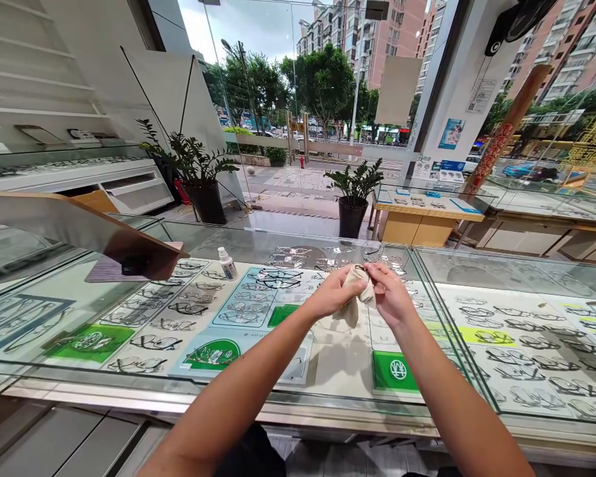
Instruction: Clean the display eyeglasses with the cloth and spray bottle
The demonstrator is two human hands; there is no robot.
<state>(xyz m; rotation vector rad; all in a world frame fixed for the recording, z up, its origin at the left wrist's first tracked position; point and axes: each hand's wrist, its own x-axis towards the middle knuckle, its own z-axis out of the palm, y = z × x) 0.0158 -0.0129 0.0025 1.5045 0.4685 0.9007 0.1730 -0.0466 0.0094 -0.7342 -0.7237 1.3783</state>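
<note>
My left hand (334, 291) is closed round a beige cleaning cloth (350, 313), which hangs down in folds above the glass counter. A thin dark rim of what looks like a pair of glasses (361, 267) shows at the top of the cloth, mostly hidden by it and my fingers. Pinched at the right end of that rim is my right hand (392, 298), close beside the left. On the counter, to the left of my hands, stands a small white spray bottle (227, 265).
Under the glass counter top (342, 401) lie rows of eyeglasses (156, 342) and green cards (395, 371). A mirror or screen on a stand (79, 228) juts in at left. Potted plants (353, 212) stand beyond the counter, before a glass front.
</note>
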